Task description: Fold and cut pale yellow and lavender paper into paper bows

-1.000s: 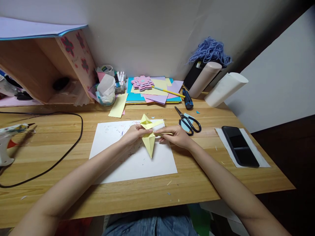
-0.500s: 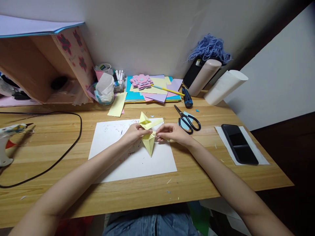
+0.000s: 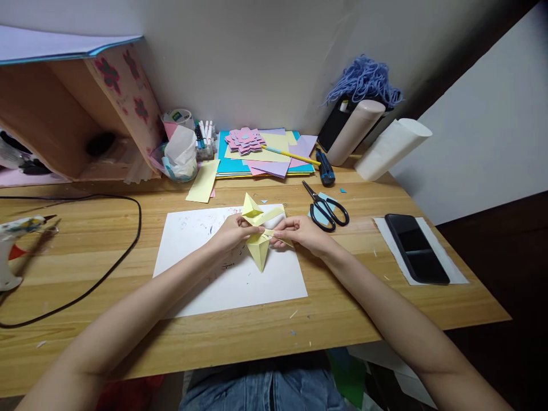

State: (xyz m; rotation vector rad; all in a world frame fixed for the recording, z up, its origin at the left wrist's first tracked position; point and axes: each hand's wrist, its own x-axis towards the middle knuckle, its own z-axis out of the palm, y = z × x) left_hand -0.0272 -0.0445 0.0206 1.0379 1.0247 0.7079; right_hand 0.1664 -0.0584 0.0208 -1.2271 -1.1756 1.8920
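Note:
Between my two hands is a folded yellow paper bow (image 3: pixel 258 251), raised over a white sheet (image 3: pixel 192 297) marked with small colour specks. One pointed loop aims away from me, another toward me, and flat strips run off to the right. My left hand (image 3: pixel 232 233) pinches the bow's middle, thumb on top. At the right, my right hand (image 3: pixel 298 233) has thumb and fingers closed on a strip of the same paper bow. Its fingertips partly cover that strip. Black-handled scissors (image 3: pixel 326 208) lie on a blue paper scrap just beyond my right hand.
Stacked coloured paper (image 3: pixel 274 165) carries a pink paper flower (image 3: pixel 245 141) and a pencil. A box cutter (image 3: pixel 326 169) lies beside it. To the right is a phone (image 3: pixel 416 249); to the left, a glue gun (image 3: pixel 12 245) and black cable (image 3: pixel 124 251). A cardboard box (image 3: pixel 47 114) stands back left.
My right hand has shifted slightly right along the paper strip, and more of the strip's end shows below its fingers. My left hand keeps its pinch in nearly the same place.

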